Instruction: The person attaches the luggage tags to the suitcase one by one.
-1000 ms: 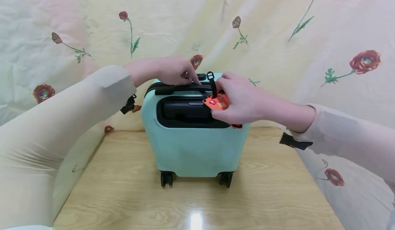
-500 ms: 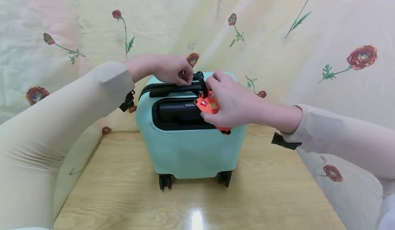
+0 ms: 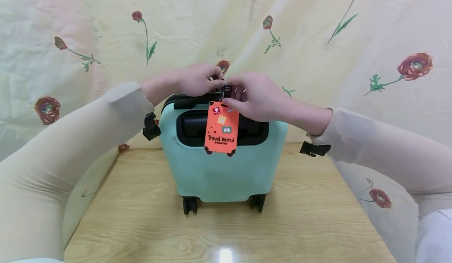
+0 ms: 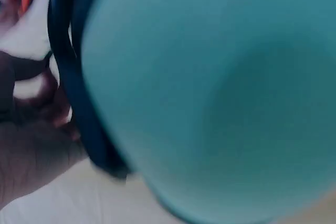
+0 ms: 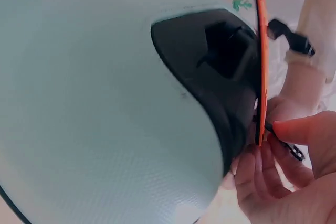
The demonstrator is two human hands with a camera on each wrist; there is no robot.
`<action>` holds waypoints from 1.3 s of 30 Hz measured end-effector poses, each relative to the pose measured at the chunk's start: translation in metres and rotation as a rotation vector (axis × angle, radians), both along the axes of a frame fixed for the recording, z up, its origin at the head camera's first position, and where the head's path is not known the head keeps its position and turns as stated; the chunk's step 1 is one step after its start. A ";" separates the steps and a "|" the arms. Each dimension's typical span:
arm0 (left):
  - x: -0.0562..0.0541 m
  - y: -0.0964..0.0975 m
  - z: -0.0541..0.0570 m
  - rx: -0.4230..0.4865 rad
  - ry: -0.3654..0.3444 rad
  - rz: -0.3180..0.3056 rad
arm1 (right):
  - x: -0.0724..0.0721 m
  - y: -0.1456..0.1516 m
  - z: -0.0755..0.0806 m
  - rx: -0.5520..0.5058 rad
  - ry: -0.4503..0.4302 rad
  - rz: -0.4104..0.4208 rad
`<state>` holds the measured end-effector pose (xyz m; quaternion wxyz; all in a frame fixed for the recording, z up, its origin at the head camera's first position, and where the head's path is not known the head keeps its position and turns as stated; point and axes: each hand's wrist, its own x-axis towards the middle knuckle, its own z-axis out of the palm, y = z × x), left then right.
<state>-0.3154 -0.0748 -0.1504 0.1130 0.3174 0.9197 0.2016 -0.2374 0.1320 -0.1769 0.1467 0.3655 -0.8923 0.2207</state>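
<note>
An orange luggage tag (image 3: 221, 127) printed "Travel World" hangs flat before the upper front of a mint-green suitcase (image 3: 226, 176). My right hand (image 3: 263, 94) pinches the tag's black strap (image 5: 283, 142) just above the tag; the strap's buckle end (image 5: 297, 153) sticks out past the thumb in the right wrist view. Thumb and forefinger of my left hand (image 3: 195, 79) meet on the strap's upper part, over the suitcase's black top handle (image 3: 183, 104). In the left wrist view the suitcase shell (image 4: 210, 77) fills most of the picture, and my left fingers are dim.
The suitcase stands upright on black wheels (image 3: 190, 205) on a wood-grain tabletop (image 3: 226, 231). Behind it hangs a pale cloth (image 3: 300, 28) with red flowers. A black recessed panel (image 3: 252, 133) lies in the suitcase's front, partly behind the tag.
The tag has swung from under my right hand to hang face-forward, further left. My right hand has shifted up and left, and my left hand has risen off the handle to the strap.
</note>
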 end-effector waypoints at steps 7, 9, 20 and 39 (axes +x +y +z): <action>0.017 -0.003 -0.026 0.439 0.017 0.109 | -0.016 0.000 0.004 -0.089 -0.056 -0.049; 0.020 -0.007 -0.032 0.526 0.038 0.115 | -0.020 0.000 0.004 -0.130 -0.068 -0.054; 0.023 -0.015 -0.046 0.700 0.130 0.118 | -0.031 -0.003 -0.001 -0.251 -0.070 0.000; 0.022 -0.015 -0.049 0.771 0.035 0.117 | -0.030 -0.001 -0.005 -0.232 -0.016 -0.060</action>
